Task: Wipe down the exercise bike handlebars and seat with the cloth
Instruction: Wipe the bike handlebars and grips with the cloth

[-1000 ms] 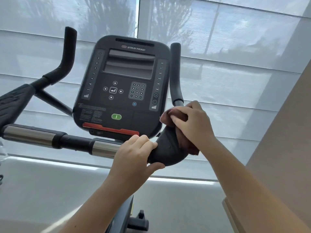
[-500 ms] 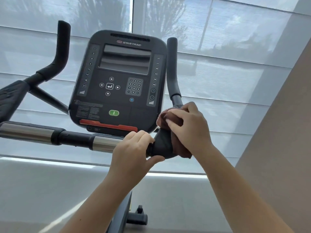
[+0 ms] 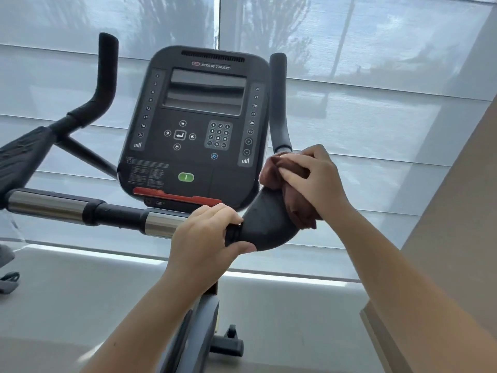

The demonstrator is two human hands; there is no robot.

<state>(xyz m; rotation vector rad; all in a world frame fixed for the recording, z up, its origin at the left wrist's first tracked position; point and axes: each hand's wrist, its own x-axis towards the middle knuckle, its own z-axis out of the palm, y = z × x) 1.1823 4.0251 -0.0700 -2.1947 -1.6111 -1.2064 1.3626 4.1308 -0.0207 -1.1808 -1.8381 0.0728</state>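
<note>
Handlebars under the cloth, right bend in hand

Handlebars (image 3: 269, 224) on this bike carry the work at their right-hand bend, where the dark padded elbow turns up toward the right upright grip (image 3: 278, 103). The right hand (image 3: 314, 181) presses a bunched reddish-brown cloth (image 3: 295, 203) against the outer side of that bend, fingers curled over the fabric and pinching it to the pad — likely so the cloth wraps the curve instead of sliding off. The left hand (image 3: 204, 235) is closed around the crossbar just inboard of the pad, beside the chrome sleeve (image 3: 158, 224), thumb underneath; my guess is that it steadies the bar against the rubbing.

Counted: 2 upright grips — the other is the left upright grip (image 3: 105, 74) — 2 chrome sleeves on the crossbar, 1 cloth, 1 console (image 3: 199, 125) between the grips, 1 green button (image 3: 185, 177) on it.

The seat is out of view, so I judge that part of the job not yet reached.
</note>
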